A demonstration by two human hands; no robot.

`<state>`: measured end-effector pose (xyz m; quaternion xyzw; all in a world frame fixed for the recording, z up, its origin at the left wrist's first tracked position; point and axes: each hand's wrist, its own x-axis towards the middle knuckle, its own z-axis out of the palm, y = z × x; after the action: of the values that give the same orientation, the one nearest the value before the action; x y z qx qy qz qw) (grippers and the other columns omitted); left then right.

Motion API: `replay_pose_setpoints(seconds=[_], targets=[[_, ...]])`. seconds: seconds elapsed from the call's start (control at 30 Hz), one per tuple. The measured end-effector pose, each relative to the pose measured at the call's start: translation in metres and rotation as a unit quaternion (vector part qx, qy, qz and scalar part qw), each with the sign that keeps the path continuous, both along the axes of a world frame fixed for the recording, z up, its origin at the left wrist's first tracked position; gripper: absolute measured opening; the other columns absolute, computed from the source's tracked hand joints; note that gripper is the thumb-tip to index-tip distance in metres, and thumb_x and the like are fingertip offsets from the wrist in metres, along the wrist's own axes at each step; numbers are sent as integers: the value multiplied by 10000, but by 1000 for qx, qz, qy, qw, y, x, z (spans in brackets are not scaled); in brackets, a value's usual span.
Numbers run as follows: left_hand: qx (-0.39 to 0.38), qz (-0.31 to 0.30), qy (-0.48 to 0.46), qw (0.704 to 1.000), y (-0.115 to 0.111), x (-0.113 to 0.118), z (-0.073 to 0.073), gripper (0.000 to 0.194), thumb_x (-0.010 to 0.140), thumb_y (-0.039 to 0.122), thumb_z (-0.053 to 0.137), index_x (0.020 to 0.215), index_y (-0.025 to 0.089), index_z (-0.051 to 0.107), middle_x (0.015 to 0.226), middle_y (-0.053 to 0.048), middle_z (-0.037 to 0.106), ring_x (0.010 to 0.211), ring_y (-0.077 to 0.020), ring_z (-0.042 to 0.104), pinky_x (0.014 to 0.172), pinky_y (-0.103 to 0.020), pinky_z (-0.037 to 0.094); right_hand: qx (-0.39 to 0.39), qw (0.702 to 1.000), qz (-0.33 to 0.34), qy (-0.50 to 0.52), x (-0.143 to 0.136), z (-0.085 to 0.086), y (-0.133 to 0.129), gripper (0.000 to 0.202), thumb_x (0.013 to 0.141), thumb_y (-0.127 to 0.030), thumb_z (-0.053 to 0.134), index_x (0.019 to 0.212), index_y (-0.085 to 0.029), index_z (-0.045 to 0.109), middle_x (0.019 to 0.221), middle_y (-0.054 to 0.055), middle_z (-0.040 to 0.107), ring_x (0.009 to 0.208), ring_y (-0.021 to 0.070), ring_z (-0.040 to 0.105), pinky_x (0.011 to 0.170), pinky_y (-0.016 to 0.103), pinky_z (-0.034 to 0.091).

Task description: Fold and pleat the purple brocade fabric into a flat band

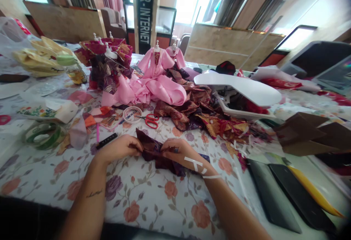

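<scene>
Centre of frame, low: dark purple fabric piece lying crumpled on the floral-covered counter, pinched from both sides. Left hand palm down, forearm entering from lower left, wrist nearly straight, grip closed on the fabric's left edge with fingertips curled in. Right hand palm down, forearm entering from lower right, wrist angled inward, grip closed on the fabric's right upper edge; white tape strips stuck across the back of the hand and wrist. Both hands close together, knuckles facing the camera, fabric bunched between them.

Just above the hands: red-handled scissors beside a tape roll, both flat on the counter. Left of the left hand: small black bar-shaped object. Left edge of frame: green tape rolls. Upper centre: pink doll gown on a small mannequin, with a dark red patterned doll dress to its left. Right of centre: heap of brown and gold brocade scraps, and above it a white sewing machine. Lower right: dark flat panels at the counter's edge.
</scene>
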<state>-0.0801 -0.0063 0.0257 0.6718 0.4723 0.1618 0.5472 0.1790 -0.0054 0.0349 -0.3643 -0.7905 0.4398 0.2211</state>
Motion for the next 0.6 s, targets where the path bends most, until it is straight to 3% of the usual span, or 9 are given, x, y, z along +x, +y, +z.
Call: replay_pose_setpoints(seconds=[0.13,0.33,0.47,0.6], targets=[[-6,40,-45,998,-1,2,1,182,739,290,624,833,142,675,651,-14,652,577,-142,581,585,-245,443,-10,998,-59,7,10,-7,4,141,804,-281,587,803,-166,670,747,29,639,655,146,558,609,255,433],[-52,164,-137,976,1,14,-9,222,766,352,617,853,153,568,514,25,584,380,-97,488,395,-202,351,-95,972,-185,111,17,-16,12,212,742,-323,595,885,-172,631,765,16,649,639,143,559,607,265,430],[-62,179,-147,971,3,18,-9,209,761,346,622,816,160,542,487,36,568,360,-88,485,360,-178,332,-129,953,-247,118,18,-17,14,221,724,-345,591,845,-161,605,695,5,625,572,123,517,559,254,401],[-72,184,-156,968,4,19,-9,213,762,352,619,827,167,535,491,41,569,359,-92,501,339,-168,338,-158,946,-245,144,17,-19,18,225,706,-349,612,821,-155,599,682,7,623,574,121,522,552,250,402]])
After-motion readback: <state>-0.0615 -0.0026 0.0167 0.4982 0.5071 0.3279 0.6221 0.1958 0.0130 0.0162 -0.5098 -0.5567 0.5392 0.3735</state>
